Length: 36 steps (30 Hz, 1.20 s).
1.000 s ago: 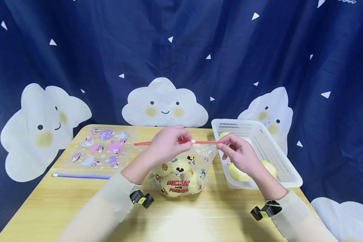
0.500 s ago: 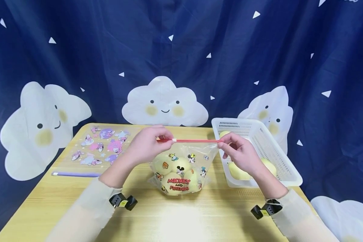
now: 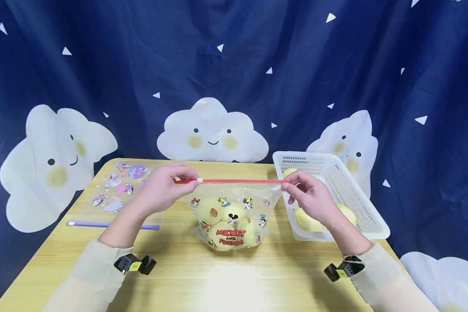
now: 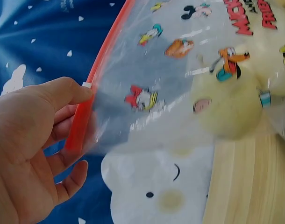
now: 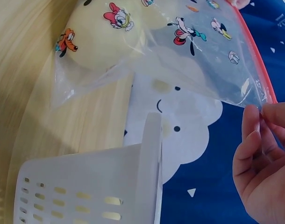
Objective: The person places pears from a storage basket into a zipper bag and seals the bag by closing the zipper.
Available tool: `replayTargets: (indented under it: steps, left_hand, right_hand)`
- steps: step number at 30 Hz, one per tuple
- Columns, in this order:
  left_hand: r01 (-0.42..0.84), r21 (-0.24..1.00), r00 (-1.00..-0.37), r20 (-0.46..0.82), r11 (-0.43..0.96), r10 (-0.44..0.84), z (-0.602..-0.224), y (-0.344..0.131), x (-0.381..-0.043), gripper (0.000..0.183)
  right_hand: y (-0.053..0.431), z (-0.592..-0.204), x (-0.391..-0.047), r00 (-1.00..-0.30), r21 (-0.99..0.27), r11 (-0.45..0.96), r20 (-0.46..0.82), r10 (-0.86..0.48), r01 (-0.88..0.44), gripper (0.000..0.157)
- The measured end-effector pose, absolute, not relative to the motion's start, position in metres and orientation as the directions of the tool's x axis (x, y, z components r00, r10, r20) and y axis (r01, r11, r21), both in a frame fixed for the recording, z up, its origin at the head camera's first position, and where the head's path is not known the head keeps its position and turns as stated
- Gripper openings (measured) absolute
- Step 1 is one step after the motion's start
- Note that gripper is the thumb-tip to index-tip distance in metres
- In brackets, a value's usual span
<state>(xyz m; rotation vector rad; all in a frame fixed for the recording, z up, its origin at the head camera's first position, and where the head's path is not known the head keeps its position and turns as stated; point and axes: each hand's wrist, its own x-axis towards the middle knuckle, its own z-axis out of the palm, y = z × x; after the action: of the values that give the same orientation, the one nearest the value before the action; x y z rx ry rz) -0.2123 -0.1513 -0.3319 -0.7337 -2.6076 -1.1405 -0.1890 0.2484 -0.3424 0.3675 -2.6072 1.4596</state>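
A clear zip bag (image 3: 234, 214) printed with cartoon figures stands on the wooden table (image 3: 234, 277), with several pale yellow round fruits (image 3: 214, 210) inside. Its red zip strip (image 3: 238, 180) is stretched level between my hands. My left hand (image 3: 161, 186) pinches the white slider at the strip's left end (image 4: 81, 121). My right hand (image 3: 306, 193) pinches the strip's right corner (image 5: 268, 100). In the left wrist view the thumb lies over the slider (image 4: 86, 85).
A white plastic basket (image 3: 335, 182) with more yellow fruits (image 3: 308, 221) stands at the right of the table. A flat cartoon zip bag (image 3: 128, 190) with a purple strip lies at the left. A blue curtain with cloud shapes (image 3: 212, 132) hangs behind.
My left hand has slid the white slider leftwards along the red strip, from near the middle to the bag's left end. The right hand has kept hold of the right corner.
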Motion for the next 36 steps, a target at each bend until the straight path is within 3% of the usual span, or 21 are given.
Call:
replayTargets:
  steps: [19, 28, 32, 36]
  left_hand:
    - [0.448, 0.635, -0.894, 0.343, 0.630, 0.290, -0.337, -0.192, -0.209, 0.007]
    - [0.294, 0.823, -0.936, 0.143, 0.486, 0.323, -0.364, -0.196, -0.217, 0.023]
    - [0.314, 0.848, -0.929, 0.182, 0.426, 0.322, -0.378, -0.194, -0.222, 0.014]
    - [0.334, 0.816, -0.935, 0.225, 0.471, 0.274, -0.378, -0.189, -0.229, 0.018]
  right_hand:
    - [0.249, -0.346, -0.188, -0.962, -0.830, 0.486, 0.236, -0.139, -0.274, 0.014]
    - [0.249, -0.348, -0.188, -0.956, -0.834, 0.467, 0.254, -0.150, -0.295, 0.013]
    - [0.249, -0.348, -0.189, -0.956, -0.833, 0.468, 0.253, -0.150, -0.294, 0.013]
    - [0.250, -0.344, -0.193, -0.964, -0.844, 0.467, 0.232, -0.128, -0.265, 0.016]
